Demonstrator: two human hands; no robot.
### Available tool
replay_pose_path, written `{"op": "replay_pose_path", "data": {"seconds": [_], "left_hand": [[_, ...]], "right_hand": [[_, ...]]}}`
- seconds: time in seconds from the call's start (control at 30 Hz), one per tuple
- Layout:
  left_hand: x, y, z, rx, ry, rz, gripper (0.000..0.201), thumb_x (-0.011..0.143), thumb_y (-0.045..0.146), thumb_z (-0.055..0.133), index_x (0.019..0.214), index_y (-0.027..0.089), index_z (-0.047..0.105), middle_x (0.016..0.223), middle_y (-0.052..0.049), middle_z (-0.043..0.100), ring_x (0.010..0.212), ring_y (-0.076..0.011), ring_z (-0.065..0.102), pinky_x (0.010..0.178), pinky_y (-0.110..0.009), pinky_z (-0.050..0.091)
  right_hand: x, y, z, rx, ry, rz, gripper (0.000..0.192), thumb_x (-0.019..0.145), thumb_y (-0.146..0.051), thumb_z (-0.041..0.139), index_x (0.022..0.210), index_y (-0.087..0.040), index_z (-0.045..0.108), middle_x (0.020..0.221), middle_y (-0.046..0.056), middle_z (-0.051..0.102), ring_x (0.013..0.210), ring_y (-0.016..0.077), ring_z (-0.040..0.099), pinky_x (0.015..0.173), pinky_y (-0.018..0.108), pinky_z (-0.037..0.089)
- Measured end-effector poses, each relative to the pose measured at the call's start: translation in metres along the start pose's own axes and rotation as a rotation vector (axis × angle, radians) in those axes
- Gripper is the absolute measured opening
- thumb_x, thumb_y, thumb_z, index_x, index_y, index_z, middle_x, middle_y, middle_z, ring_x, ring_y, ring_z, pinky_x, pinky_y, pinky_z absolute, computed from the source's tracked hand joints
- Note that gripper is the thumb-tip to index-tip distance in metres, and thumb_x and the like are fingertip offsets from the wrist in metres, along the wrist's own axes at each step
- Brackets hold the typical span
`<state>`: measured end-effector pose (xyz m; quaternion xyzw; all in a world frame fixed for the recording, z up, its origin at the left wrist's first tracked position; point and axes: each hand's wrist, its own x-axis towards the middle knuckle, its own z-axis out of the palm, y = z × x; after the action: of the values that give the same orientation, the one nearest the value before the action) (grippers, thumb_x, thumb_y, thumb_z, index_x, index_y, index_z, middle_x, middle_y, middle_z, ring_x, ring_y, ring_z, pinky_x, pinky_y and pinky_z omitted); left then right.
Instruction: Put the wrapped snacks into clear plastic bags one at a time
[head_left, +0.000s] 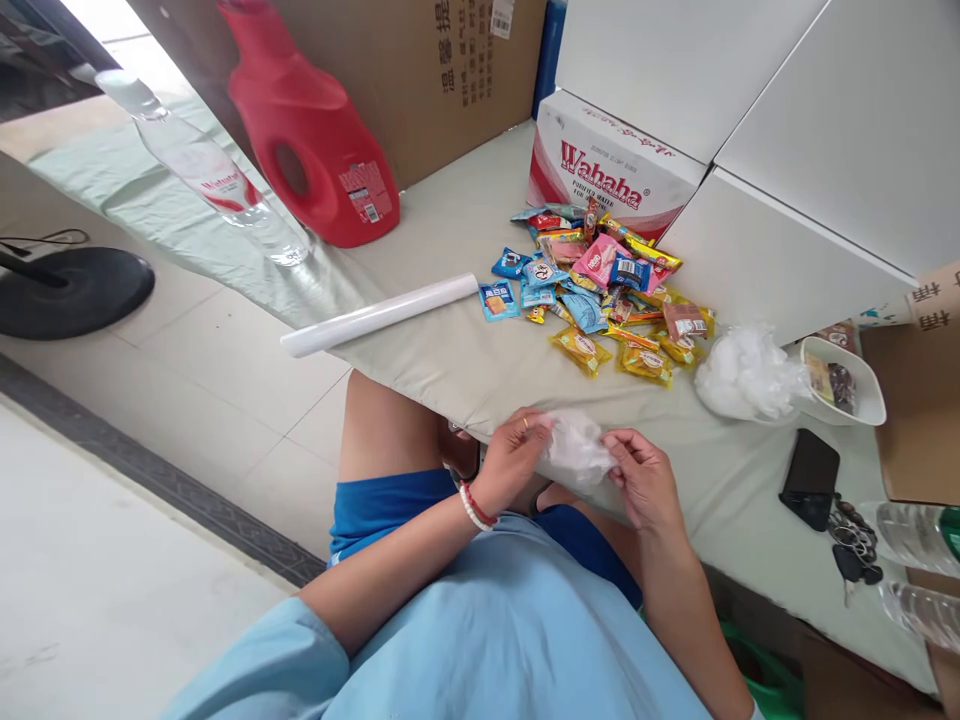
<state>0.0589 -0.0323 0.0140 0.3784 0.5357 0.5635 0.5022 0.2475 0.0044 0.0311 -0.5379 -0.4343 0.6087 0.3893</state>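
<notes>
A thin, translucent plastic bag [576,447] is stretched between both hands at the table's front edge, above my lap. My left hand [511,455] pinches its left side between thumb and fingers. On the right side, my right hand [639,475] grips the bag in the same way. Whether anything lies inside the bag I cannot tell. Just beyond it spreads a pile of wrapped snacks [592,265] in blue, yellow, pink and brown packets. To the right of the pile rests a crumpled bunch of white plastic bags [750,375].
A white plastic roll [382,315] lies left of the snacks. Behind it stand a red detergent jug [322,150] and a water bottle [210,170]. A Wahaha box [615,165] backs the pile. Rightward are a white bowl [870,395], black phone [810,478], keys [853,545] and bottles [919,535].
</notes>
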Motion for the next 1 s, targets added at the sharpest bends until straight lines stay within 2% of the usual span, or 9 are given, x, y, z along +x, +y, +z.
{"op": "replay_pose_path", "data": {"seconds": [0.1, 0.2, 0.3, 0.37, 0.43, 0.57, 0.77, 0.93, 1.0], "left_hand": [[0.004, -0.001, -0.006, -0.249, 0.055, -0.208, 0.047, 0.084, 0.064, 0.069, 0.076, 0.018, 0.065, 0.067, 0.001, 0.053, 0.060, -0.0107, 0.046, 0.056, -0.024, 0.039], [0.004, -0.001, -0.008, -0.335, 0.055, -0.272, 0.052, 0.076, 0.068, 0.075, 0.071, 0.018, 0.059, 0.056, 0.006, 0.040, 0.051, -0.0070, 0.032, 0.049, -0.023, 0.027], [0.001, 0.001, -0.005, -0.257, 0.054, -0.248, 0.052, 0.078, 0.068, 0.074, 0.074, 0.018, 0.062, 0.055, 0.007, 0.037, 0.051, -0.0068, 0.029, 0.049, -0.023, 0.023], [-0.002, 0.004, -0.002, -0.168, 0.026, -0.231, 0.053, 0.080, 0.069, 0.071, 0.073, 0.017, 0.062, 0.056, 0.006, 0.039, 0.053, -0.0077, 0.032, 0.050, -0.024, 0.024], [-0.003, 0.007, -0.001, -0.104, -0.026, -0.215, 0.053, 0.081, 0.069, 0.070, 0.073, 0.017, 0.063, 0.057, 0.005, 0.043, 0.055, -0.0088, 0.035, 0.052, -0.025, 0.027], [0.004, 0.010, -0.011, -0.130, -0.101, -0.227, 0.050, 0.077, 0.064, 0.076, 0.088, 0.017, 0.068, 0.070, 0.002, 0.056, 0.063, -0.0108, 0.045, 0.059, -0.025, 0.035], [0.001, 0.017, -0.027, 0.062, 0.087, -0.016, 0.044, 0.076, 0.049, 0.083, 0.100, 0.020, 0.061, 0.089, 0.000, 0.057, 0.076, -0.0121, 0.050, 0.068, -0.025, 0.042], [-0.011, 0.027, 0.003, -0.018, -0.281, -0.087, 0.045, 0.078, 0.059, 0.079, 0.088, 0.019, 0.061, 0.086, -0.002, 0.061, 0.079, -0.0145, 0.055, 0.068, -0.026, 0.045], [-0.007, 0.028, 0.010, -0.122, -0.307, -0.125, 0.047, 0.075, 0.058, 0.082, 0.085, 0.018, 0.061, 0.083, -0.001, 0.062, 0.077, -0.0139, 0.056, 0.071, -0.027, 0.046]], "right_hand": [[0.002, 0.004, -0.011, 0.005, 0.009, 0.047, 0.040, 0.068, -0.056, 0.089, 0.080, -0.020, 0.074, 0.065, -0.003, 0.056, 0.050, 0.0078, 0.035, 0.044, 0.022, 0.026], [-0.004, 0.008, -0.022, -0.171, -0.012, 0.014, 0.041, 0.077, -0.061, 0.081, 0.088, -0.021, 0.076, 0.070, 0.000, 0.061, 0.054, 0.0113, 0.042, 0.048, 0.025, 0.035], [-0.015, 0.004, -0.022, -0.334, -0.008, -0.206, 0.045, 0.088, -0.065, 0.068, 0.107, -0.026, 0.078, 0.102, 0.007, 0.070, 0.084, 0.0209, 0.061, 0.073, 0.032, 0.052], [-0.020, -0.002, -0.015, -0.359, -0.087, -0.294, 0.047, 0.089, -0.066, 0.067, 0.116, -0.029, 0.076, 0.122, 0.008, 0.068, 0.105, 0.0255, 0.062, 0.089, 0.035, 0.052], [-0.020, -0.007, -0.007, -0.326, -0.140, -0.266, 0.041, 0.087, -0.061, 0.071, 0.111, -0.029, 0.077, 0.112, 0.006, 0.070, 0.099, 0.0238, 0.063, 0.085, 0.034, 0.052], [-0.012, -0.014, -0.001, -0.071, -0.028, -0.106, 0.032, 0.081, -0.054, 0.080, 0.080, -0.023, 0.072, 0.071, -0.001, 0.060, 0.065, 0.0140, 0.050, 0.063, 0.026, 0.043], [-0.012, -0.014, -0.004, 0.097, 0.041, -0.039, 0.036, 0.071, -0.053, 0.087, 0.076, -0.023, 0.068, 0.066, -0.003, 0.055, 0.059, 0.0121, 0.046, 0.057, 0.025, 0.040], [-0.024, -0.008, 0.013, 0.005, -0.099, -0.113, 0.026, 0.081, -0.049, 0.082, 0.083, -0.025, 0.073, 0.074, -0.001, 0.062, 0.068, 0.0158, 0.055, 0.066, 0.028, 0.047], [-0.024, -0.008, 0.014, -0.001, -0.136, -0.110, 0.024, 0.083, -0.048, 0.080, 0.087, -0.025, 0.075, 0.075, 0.000, 0.064, 0.069, 0.0161, 0.056, 0.066, 0.028, 0.048]]}}
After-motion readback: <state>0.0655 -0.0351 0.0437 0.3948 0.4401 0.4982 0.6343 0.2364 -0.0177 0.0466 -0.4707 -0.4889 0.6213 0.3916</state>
